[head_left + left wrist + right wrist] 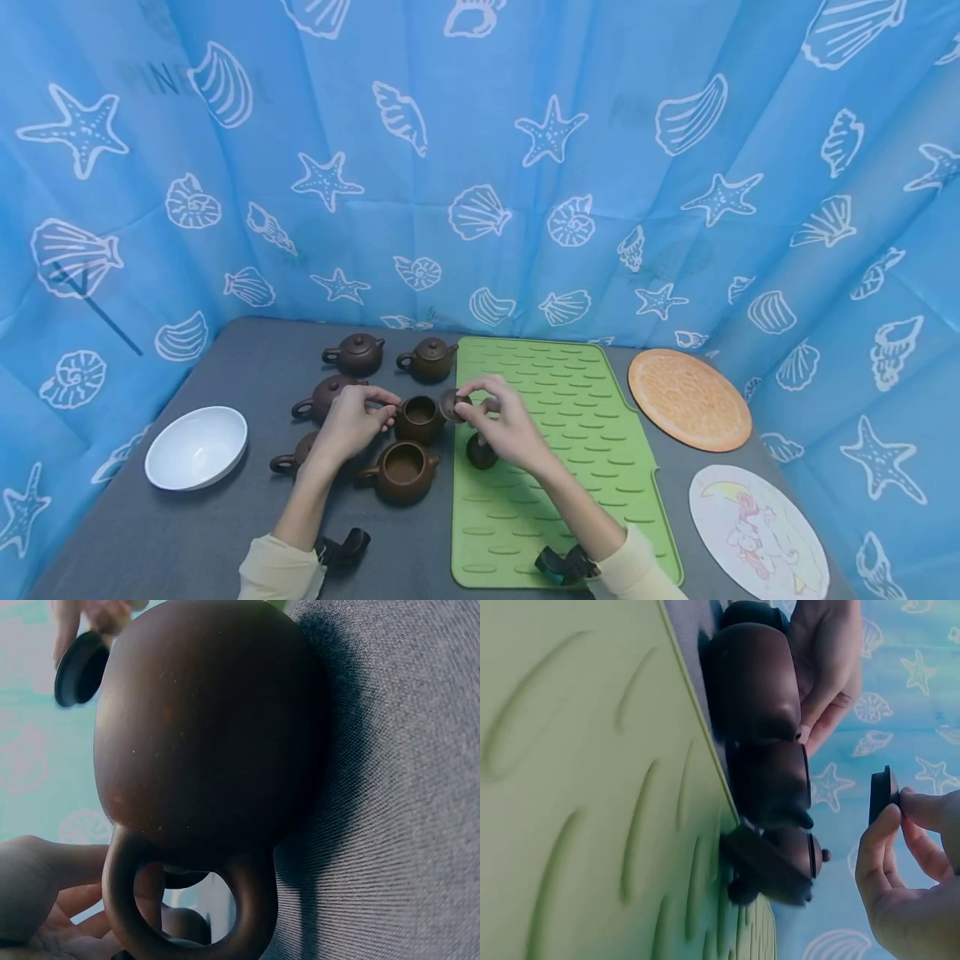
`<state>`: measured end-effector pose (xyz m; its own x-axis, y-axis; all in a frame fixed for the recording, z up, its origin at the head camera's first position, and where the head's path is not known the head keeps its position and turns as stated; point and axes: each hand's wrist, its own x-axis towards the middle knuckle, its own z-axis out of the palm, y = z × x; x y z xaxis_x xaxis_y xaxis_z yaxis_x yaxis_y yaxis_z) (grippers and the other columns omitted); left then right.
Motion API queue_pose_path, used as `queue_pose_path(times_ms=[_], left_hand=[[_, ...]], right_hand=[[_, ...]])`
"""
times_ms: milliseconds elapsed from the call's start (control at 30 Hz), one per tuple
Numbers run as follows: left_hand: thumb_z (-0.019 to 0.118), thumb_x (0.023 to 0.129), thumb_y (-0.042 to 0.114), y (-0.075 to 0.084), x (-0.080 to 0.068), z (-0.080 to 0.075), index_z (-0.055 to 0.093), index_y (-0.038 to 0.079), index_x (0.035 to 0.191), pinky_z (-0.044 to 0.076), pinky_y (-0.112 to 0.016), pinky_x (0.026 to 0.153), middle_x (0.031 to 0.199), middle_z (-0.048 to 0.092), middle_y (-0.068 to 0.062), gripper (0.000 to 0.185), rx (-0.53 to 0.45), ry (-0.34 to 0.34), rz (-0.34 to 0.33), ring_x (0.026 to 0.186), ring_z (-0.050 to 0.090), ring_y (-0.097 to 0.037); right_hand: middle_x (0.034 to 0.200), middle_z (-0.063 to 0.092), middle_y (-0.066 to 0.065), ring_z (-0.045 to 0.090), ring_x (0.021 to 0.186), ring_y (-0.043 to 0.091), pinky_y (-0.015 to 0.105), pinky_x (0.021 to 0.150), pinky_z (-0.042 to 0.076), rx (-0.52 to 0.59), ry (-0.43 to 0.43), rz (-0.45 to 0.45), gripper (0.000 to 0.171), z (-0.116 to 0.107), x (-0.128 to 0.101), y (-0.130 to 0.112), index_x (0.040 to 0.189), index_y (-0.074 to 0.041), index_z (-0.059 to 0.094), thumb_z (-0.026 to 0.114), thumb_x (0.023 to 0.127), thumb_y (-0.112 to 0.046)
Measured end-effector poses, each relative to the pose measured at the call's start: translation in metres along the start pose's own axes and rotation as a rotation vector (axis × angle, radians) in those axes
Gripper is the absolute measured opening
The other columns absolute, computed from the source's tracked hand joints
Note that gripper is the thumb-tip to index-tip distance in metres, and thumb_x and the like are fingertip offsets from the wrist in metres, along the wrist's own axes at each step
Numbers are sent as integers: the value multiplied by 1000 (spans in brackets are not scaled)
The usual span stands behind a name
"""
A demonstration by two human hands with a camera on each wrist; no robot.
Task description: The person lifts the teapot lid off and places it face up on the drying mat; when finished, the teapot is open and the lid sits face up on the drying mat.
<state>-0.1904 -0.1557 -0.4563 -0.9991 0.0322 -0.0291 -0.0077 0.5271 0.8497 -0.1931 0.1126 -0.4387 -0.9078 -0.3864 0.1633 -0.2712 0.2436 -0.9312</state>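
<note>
My left hand [356, 425] pinches the handle side of a brown lidless teapot [420, 421], thumb and index finger brought together there. Between the thumb and fingers of my right hand [502, 421] is a small round teapot lid [883, 796], held up on edge just right of that pot's mouth. Nearer to me stands a second lidless teapot [405, 473], its round body and looped handle [259, 900] filling much of the left wrist view. Another dark lid [482, 452] lies on the green mat below my right hand.
Two lidded teapots [358, 353] stand at the back. Two more, one at the left [327, 397], are partly hidden by my left hand. A white bowl [197, 448] stands far left. Right of the green mat [570, 392] lie an orange round mat [690, 400] and a white printed one [757, 533].
</note>
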Motion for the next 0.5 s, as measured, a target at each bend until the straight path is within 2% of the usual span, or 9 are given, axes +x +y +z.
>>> queue_pose_path(times_ms=[167, 267, 400, 500], left_hand=[[68, 104, 3, 0, -1, 0, 79, 3, 116, 55, -19, 66, 103, 81, -13, 16, -3, 3, 8, 81, 75, -12], [68, 104, 3, 0, -1, 0, 79, 2, 115, 56, -19, 66, 103, 81, -13, 16, -3, 4, 11, 81, 75, -13], [68, 104, 3, 1, -1, 1, 79, 2, 117, 56, -20, 67, 103, 81, -13, 16, -3, -1, 6, 81, 75, -13], [68, 105, 4, 1, -1, 1, 79, 3, 117, 56, -20, 67, 103, 80, -13, 17, -5, -4, -4, 81, 74, -12]], right_hand=[[136, 63, 23, 68, 71, 21, 38, 60, 61, 13, 6, 18, 21, -15, -14, 2, 126, -1, 65, 67, 108, -11], [126, 66, 27, 73, 79, 27, 41, 65, 62, 12, 8, 28, 23, -24, -21, 4, 129, -1, 62, 65, 109, -13], [132, 63, 30, 74, 88, 37, 44, 69, 64, 4, 6, 17, 29, -35, -29, 6, 137, -1, 57, 62, 111, -13], [145, 57, 31, 74, 90, 42, 47, 72, 65, 22, -9, 4, 38, -41, -33, 6, 149, -3, 52, 58, 112, -11]])
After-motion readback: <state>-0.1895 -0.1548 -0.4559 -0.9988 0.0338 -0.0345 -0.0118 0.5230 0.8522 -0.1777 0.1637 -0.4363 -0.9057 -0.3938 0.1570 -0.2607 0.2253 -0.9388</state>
